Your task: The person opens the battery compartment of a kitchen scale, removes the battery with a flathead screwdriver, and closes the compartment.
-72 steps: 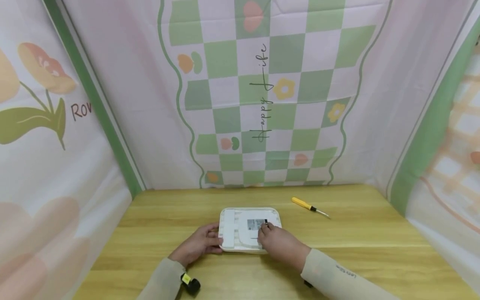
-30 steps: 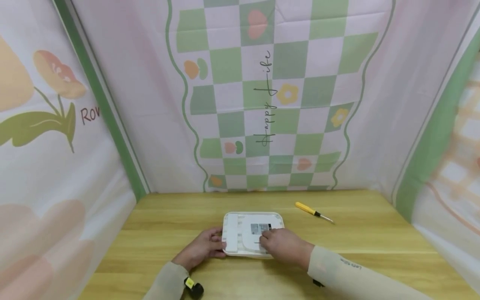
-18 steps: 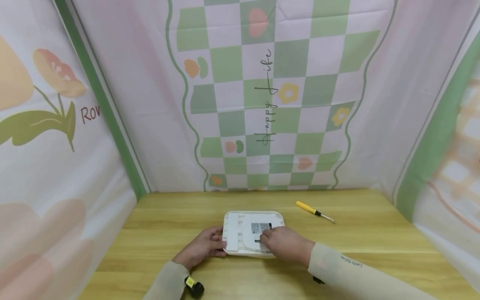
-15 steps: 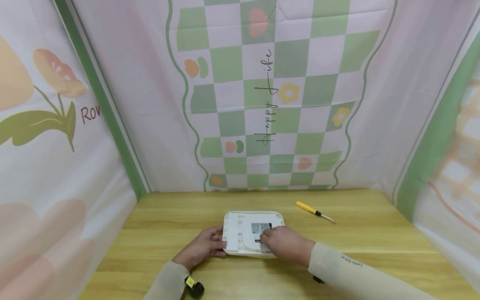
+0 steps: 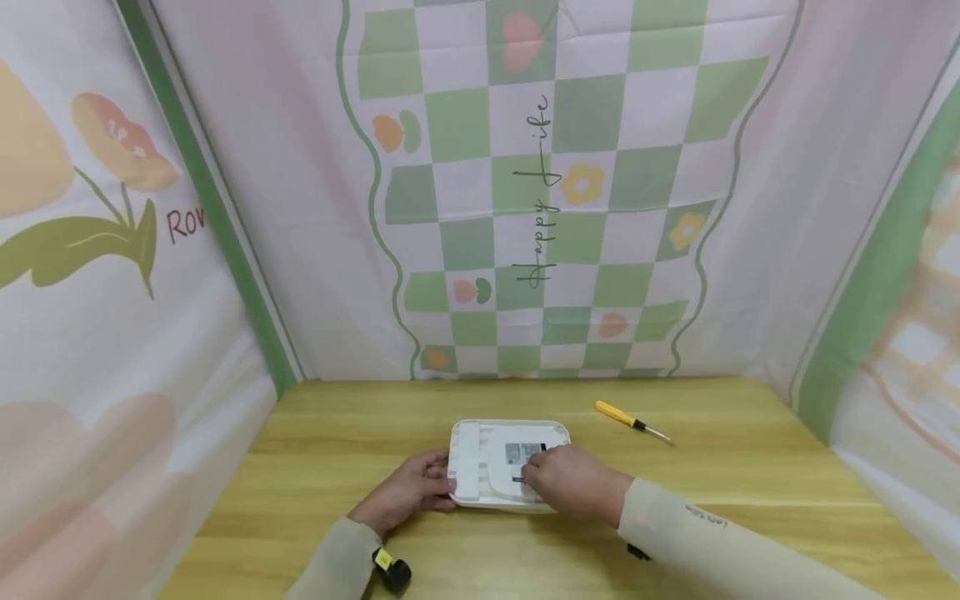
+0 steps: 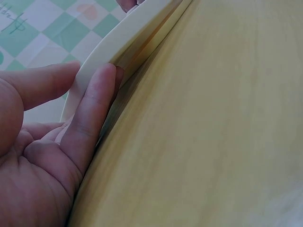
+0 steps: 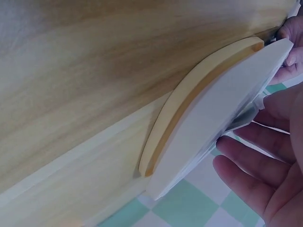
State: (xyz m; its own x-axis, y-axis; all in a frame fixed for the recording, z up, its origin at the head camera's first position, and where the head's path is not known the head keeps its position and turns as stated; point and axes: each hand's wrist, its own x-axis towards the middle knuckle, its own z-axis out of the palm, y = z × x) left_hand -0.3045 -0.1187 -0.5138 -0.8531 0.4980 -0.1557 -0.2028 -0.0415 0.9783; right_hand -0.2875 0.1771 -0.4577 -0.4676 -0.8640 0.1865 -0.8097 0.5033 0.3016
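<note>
A white, flat device with rounded corners lies on the table, its labelled face up. A grey label sits on that face. My left hand grips its left edge, thumb on top and a finger beneath, as the left wrist view shows. My right hand is over its right part. There, thumb and finger pinch a small grey-white flap at the device's face, seen in the right wrist view. A short dark gap shows beside the fingertips. The right fingers hide much of the flap.
Behind and right of the device lies a screwdriver with a yellow handle. The wooden table ends at a patterned cloth at the back. More cloth hangs at the left and right sides.
The dark gap beside my right fingertips has grown from a thin line to a thicker strip. Both hands keep their places on the device. The head view has shifted slightly.
</note>
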